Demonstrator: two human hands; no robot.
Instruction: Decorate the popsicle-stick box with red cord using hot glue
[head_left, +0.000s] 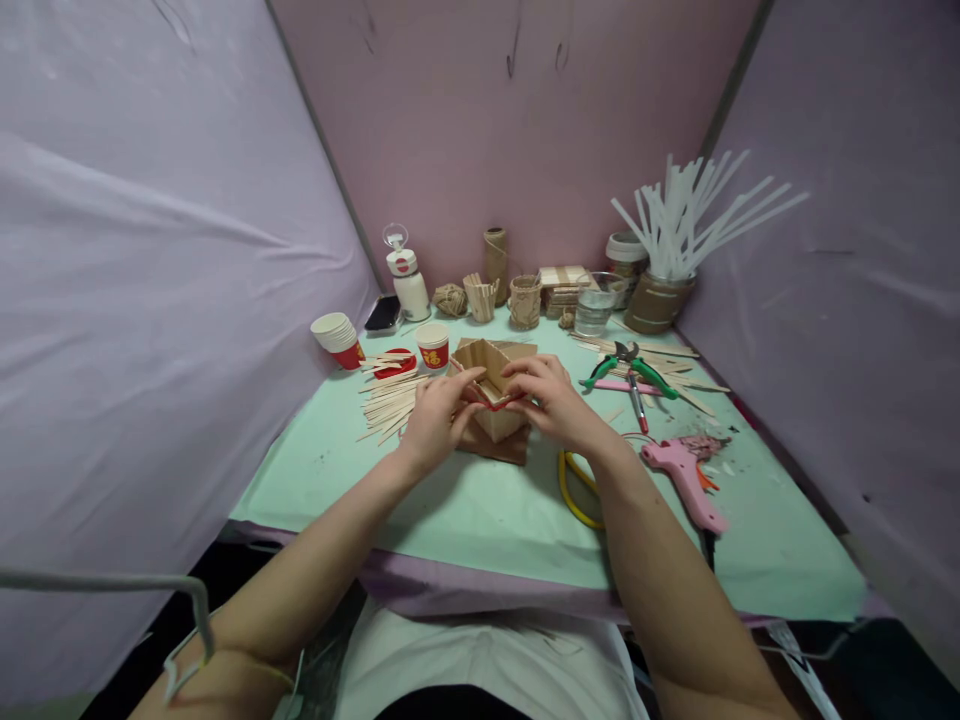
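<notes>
- Here you are, left hand (439, 412) and right hand (551, 400) apart from each other but both clamped on the rim of the small open-topped box (501, 426)
- And the box sits right in front of you, mid-table, one corner turned your way, which seems to give each hand a side of that corner to grip
- Fingers reach over the top edge, thumbs lower and nearer you, a pinch that probably presses the red edging (496, 406) against the rim
- Below it lies a brown cardboard sheet (514, 450), likely there to shield the pale green table cover (480, 530)
- Over on your left, thin wooden sticks (390, 405) fan out beside the box, loose and easy to pick from
- Out to your right rests the pink glue gun (686, 478), its handle angled towards you, presumably for a quick grab with that hand
- Just beyond it, green-handled cutters (626, 367) lie across more sticks, near your right side too
- At the back stand the twine ball (451, 300) and the brown pot (660, 305) of white strips, set back perhaps to leave your hands elbow room
</notes>
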